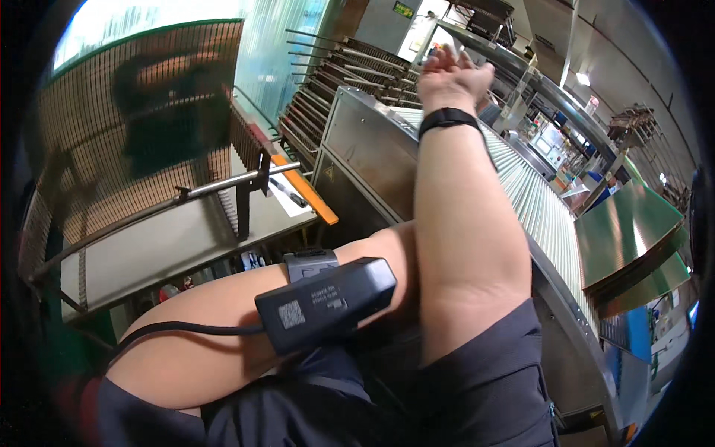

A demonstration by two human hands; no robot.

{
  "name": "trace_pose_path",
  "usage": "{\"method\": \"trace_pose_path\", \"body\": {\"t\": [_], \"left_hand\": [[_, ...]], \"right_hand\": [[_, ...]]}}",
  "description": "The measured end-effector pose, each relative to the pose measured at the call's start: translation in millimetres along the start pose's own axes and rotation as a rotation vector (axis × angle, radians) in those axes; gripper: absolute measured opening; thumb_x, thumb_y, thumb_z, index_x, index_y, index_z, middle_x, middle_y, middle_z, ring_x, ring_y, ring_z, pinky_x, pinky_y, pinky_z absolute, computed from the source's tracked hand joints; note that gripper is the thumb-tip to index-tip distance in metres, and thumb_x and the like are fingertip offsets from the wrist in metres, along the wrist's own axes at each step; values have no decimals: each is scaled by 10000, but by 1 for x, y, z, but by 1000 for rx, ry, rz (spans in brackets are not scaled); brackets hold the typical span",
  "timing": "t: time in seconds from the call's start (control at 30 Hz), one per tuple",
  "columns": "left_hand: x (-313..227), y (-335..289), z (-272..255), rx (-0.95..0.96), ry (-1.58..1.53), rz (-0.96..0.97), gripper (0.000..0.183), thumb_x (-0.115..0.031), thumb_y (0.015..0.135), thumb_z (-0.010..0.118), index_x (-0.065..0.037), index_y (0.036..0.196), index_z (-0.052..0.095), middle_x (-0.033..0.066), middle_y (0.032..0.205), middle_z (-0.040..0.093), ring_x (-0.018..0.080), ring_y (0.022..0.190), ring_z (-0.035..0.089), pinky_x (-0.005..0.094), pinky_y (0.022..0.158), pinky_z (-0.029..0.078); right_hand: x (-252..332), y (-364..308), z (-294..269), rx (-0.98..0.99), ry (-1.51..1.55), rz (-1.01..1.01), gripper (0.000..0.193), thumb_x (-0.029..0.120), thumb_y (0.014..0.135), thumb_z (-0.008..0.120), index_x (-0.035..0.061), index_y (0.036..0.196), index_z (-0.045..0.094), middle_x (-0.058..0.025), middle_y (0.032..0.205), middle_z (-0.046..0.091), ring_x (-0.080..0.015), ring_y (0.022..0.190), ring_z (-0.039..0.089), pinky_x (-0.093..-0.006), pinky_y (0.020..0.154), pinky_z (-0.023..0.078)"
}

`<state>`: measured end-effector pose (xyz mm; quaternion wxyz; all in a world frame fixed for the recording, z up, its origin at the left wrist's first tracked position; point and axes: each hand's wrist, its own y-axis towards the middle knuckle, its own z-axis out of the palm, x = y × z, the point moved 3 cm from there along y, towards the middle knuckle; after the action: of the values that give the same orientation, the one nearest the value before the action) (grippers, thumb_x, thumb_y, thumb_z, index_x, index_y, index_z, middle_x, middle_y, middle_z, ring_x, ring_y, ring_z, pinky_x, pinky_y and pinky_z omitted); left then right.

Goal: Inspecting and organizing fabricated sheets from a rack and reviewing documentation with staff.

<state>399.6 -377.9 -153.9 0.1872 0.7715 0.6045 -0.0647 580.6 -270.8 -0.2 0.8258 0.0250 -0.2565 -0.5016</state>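
Note:
My right arm reaches up and forward past the roller conveyor, a black band on its wrist. At its end my right hand [454,78] is raised with the palm side showing and the fingers loosely bent and apart; I see nothing in it. It is nearest the far end of the conveyor [529,194]. My left forearm [223,328] crosses low in front of me, bearing a strapped-on black box [324,305] with a cable. It passes behind my right arm, which hides my left hand.
On the left, a slotted rack [238,179] with a large panel stands on a pale table [164,257]. An orange strip [305,190] and a pen [287,192] lie beside it. A metal cabinet [372,149] flanks the conveyor. Several green panels [629,231] stand at the right.

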Motion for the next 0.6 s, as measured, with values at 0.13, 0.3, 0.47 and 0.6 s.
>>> {"method": "trace_pose_path", "body": {"t": [0.13,0.3,0.47,0.6], "left_hand": [[-19,-11,3,135,166,-4,269,-199,913,569,-133,1114,735,76,1121,714,312,1116,610,438,959,466],[-68,-30,17,349,454,132,305,-233,947,553,-130,1186,712,86,1181,699,312,1158,593,440,984,460],[-84,-54,25,412,505,133,339,-268,967,536,-132,1237,689,93,1220,687,311,1178,585,444,996,459],[-50,-44,20,239,334,61,360,-298,967,519,-140,1253,670,95,1226,680,309,1167,588,450,990,463]], "right_hand": [[-31,-13,-1,28,-67,45,503,575,1031,313,105,1067,491,-141,880,646,-238,704,579,-357,612,455],[-9,6,-32,54,-316,-79,549,603,1025,328,104,1166,510,-129,870,648,-202,691,574,-330,606,452],[-20,3,-41,43,-342,-45,538,586,1028,342,92,1162,510,-129,880,658,-213,695,586,-336,604,462],[-17,10,-52,23,-325,-40,524,578,1028,349,93,1144,512,-129,866,654,-213,697,591,-330,580,458]]}}
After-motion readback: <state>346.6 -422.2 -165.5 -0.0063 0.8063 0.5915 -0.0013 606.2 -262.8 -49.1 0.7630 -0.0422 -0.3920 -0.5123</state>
